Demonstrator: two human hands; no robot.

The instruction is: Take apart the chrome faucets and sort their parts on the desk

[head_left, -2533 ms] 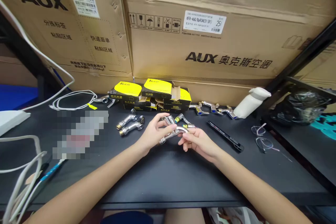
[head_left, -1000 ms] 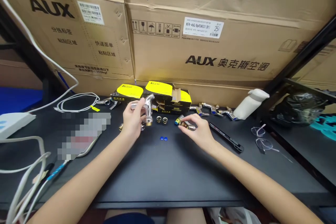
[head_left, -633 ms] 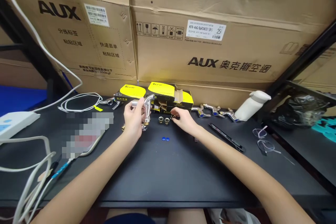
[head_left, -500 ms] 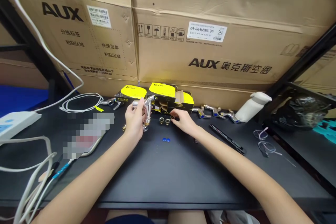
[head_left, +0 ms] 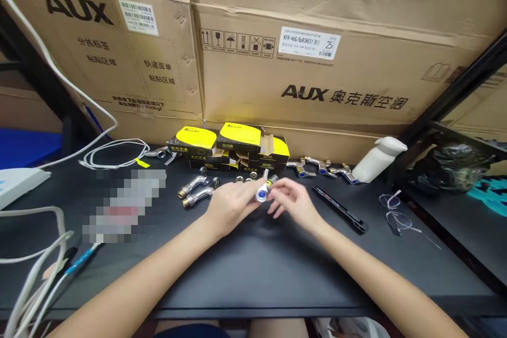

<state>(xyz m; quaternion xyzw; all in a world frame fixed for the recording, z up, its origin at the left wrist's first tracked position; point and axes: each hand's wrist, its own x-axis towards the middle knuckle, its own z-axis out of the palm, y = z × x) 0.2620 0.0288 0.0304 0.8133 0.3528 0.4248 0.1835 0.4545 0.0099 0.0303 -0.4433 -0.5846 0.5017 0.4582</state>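
Observation:
My left hand (head_left: 233, 206) is closed around a chrome faucet part (head_left: 262, 196) with a round blue cap facing me. My right hand (head_left: 293, 204) is beside it, fingers curled but spread apart, the fingertips at the faucet part's right side; whether they touch is hard to see. Left of my hands, two chrome spouts with brass threaded ends, an upper spout (head_left: 193, 185) and a lower spout (head_left: 199, 195), lie on the black table. Just behind the held part stand small metal nuts (head_left: 253, 175), partly covered by my left hand.
Yellow-and-black boxes (head_left: 240, 134) are stacked at the back. Several chrome faucets (head_left: 301, 168) lie right of them, beside a white bottle (head_left: 379, 159). A black utility knife (head_left: 339, 209) and glasses (head_left: 398, 219) lie to the right. White cables (head_left: 114, 153) and a blurred-out item (head_left: 124, 208) are left.
The chrome spout that my left hand held now lies on the table at the left. My left hand moved right and holds a blue-capped faucet part. My right hand has left the nuts and moved closer.

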